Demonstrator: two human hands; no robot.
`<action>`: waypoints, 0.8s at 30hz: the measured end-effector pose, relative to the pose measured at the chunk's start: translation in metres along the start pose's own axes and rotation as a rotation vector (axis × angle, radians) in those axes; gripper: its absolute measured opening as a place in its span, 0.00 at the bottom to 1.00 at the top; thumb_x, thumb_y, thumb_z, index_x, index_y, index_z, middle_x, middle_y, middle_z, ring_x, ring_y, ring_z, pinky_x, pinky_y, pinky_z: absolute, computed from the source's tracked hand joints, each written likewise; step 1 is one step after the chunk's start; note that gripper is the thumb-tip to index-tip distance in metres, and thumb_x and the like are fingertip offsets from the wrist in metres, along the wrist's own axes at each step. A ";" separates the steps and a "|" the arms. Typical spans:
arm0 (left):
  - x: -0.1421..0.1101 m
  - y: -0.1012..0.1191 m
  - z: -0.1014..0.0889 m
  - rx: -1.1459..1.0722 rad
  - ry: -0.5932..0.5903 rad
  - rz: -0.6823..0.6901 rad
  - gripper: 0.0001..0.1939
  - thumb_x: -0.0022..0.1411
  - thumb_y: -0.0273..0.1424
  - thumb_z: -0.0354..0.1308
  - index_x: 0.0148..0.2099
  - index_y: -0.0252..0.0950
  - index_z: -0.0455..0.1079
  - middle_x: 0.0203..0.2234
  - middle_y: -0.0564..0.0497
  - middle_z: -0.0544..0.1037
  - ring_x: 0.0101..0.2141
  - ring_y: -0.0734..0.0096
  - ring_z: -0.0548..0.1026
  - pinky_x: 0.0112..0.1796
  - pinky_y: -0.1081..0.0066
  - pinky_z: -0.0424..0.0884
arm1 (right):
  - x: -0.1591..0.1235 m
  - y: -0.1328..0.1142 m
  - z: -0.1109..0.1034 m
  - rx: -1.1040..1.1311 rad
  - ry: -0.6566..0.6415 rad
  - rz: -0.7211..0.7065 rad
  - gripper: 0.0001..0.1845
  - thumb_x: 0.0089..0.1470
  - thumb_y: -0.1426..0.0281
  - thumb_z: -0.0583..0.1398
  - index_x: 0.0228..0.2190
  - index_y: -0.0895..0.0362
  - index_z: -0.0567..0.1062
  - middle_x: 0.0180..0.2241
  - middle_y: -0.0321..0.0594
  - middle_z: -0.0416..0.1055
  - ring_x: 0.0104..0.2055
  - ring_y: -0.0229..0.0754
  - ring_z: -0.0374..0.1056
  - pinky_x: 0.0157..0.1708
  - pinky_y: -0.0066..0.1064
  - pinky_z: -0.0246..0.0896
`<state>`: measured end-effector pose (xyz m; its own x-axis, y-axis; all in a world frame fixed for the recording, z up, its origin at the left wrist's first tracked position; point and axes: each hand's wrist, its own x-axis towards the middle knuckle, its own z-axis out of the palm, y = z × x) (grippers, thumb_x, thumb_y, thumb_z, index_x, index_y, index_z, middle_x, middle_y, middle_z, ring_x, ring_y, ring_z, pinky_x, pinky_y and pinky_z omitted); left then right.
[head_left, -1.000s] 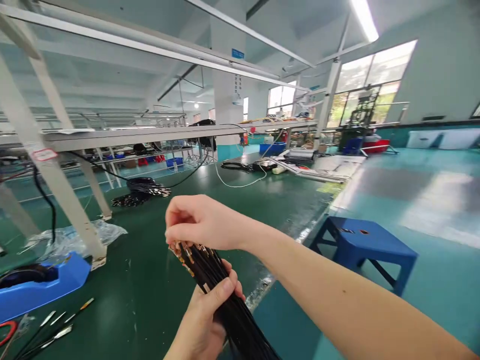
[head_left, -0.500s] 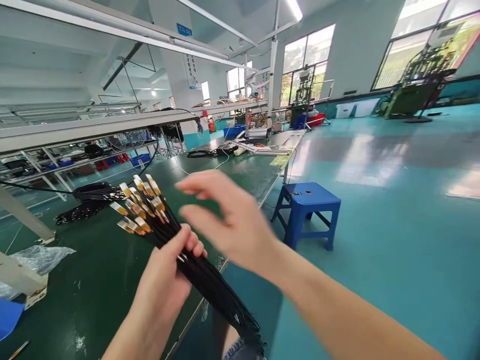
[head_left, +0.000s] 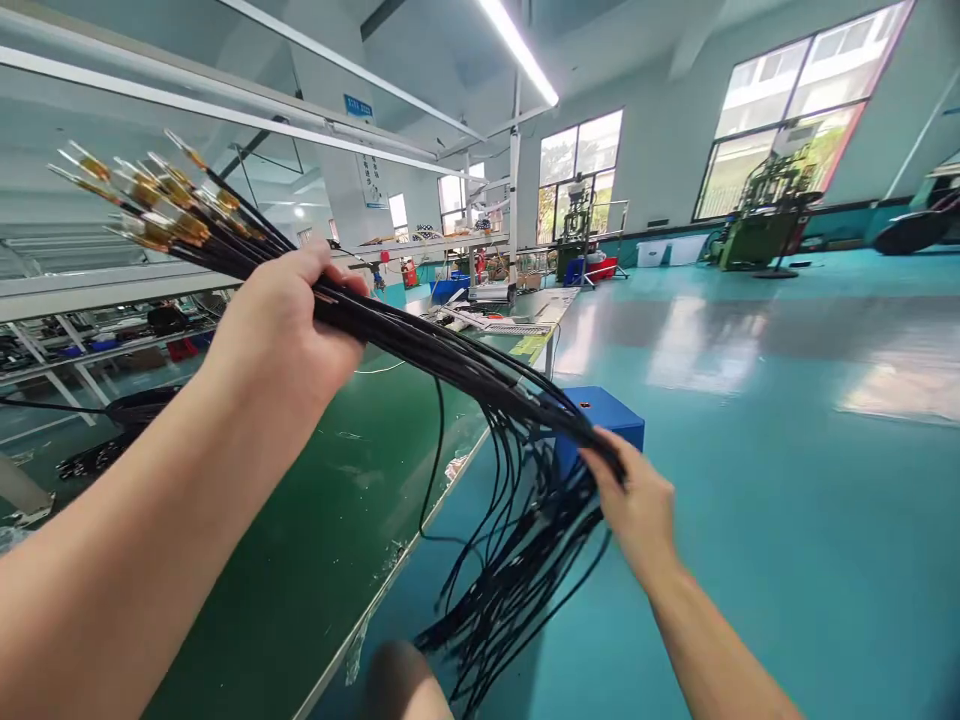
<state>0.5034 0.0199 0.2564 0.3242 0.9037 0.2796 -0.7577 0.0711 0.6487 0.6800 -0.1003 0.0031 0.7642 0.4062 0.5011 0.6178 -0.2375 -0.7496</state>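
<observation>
A thick bundle of black cables (head_left: 442,350) stretches between my two hands above the table's right edge. My left hand (head_left: 289,320) is wrapped round it just below the ends, which carry amber and silvery flat tips (head_left: 161,200) and point up to the left. Farther down, my right hand (head_left: 630,490) is closed round the bundle, thumb and fingers on it. Many loose cable lengths droop below, between my hands, toward the floor. One single cable hangs apart near the table edge.
The green-topped table (head_left: 300,570) runs along my left. A blue stool (head_left: 607,410) stands behind my right hand, partly hidden by the cables. More black cables (head_left: 97,450) lie at the table's left. Papers and tools (head_left: 480,315) are at its far end. My knee (head_left: 405,680) shows at the bottom.
My left hand has lifted the bundle up and to the left. My right hand, open and empty before, has moved down and right and closed on the cables, which are now drawn out.
</observation>
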 end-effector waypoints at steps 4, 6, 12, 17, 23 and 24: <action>0.014 -0.007 0.012 0.176 -0.045 0.162 0.09 0.58 0.17 0.47 0.28 0.34 0.59 0.21 0.53 0.59 0.24 0.80 0.59 0.27 0.73 0.63 | 0.007 0.005 -0.032 -0.002 -0.137 -0.096 0.17 0.41 0.60 0.57 0.34 0.54 0.74 0.37 0.41 0.74 0.41 0.50 0.69 0.43 0.37 0.62; 0.015 -0.015 0.023 0.270 -0.109 0.189 0.10 0.58 0.18 0.47 0.26 0.33 0.59 0.20 0.54 0.59 0.24 0.81 0.59 0.27 0.74 0.62 | 0.007 0.009 -0.045 -0.010 -0.183 -0.102 0.11 0.37 0.61 0.60 0.26 0.53 0.76 0.27 0.38 0.76 0.29 0.48 0.71 0.32 0.35 0.66; 0.013 -0.038 0.057 0.416 -0.235 0.202 0.06 0.57 0.21 0.50 0.27 0.32 0.59 0.20 0.55 0.59 0.24 0.78 0.64 0.28 0.73 0.62 | 0.010 0.030 -0.060 -0.030 -0.016 -0.011 0.19 0.45 0.58 0.52 0.35 0.55 0.73 0.35 0.44 0.75 0.39 0.53 0.69 0.39 0.43 0.62; 0.011 -0.040 0.079 0.391 -0.209 0.176 0.05 0.57 0.21 0.50 0.29 0.31 0.59 0.22 0.55 0.60 0.33 0.69 0.70 0.29 0.72 0.64 | 0.009 0.046 -0.068 -0.029 0.017 0.088 0.24 0.45 0.56 0.51 0.37 0.59 0.71 0.35 0.49 0.74 0.40 0.55 0.68 0.40 0.43 0.62; -0.005 -0.022 0.108 0.309 -0.224 0.173 0.05 0.55 0.18 0.50 0.28 0.27 0.59 0.31 0.48 0.69 0.43 0.52 0.70 0.28 0.73 0.66 | -0.026 0.050 -0.047 0.031 -0.128 0.157 0.25 0.46 0.57 0.49 0.37 0.62 0.73 0.38 0.51 0.73 0.42 0.57 0.67 0.43 0.43 0.60; -0.007 -0.016 0.111 0.303 -0.236 0.188 0.04 0.55 0.17 0.50 0.28 0.25 0.60 0.34 0.46 0.70 0.44 0.51 0.69 0.29 0.72 0.66 | -0.041 0.049 -0.041 0.073 -0.281 0.133 0.21 0.44 0.58 0.52 0.30 0.59 0.76 0.32 0.46 0.76 0.37 0.54 0.70 0.38 0.38 0.65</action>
<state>0.5762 -0.0344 0.3220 0.3439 0.7650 0.5445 -0.6268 -0.2448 0.7397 0.6863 -0.1642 -0.0362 0.7496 0.6063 0.2654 0.4934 -0.2447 -0.8347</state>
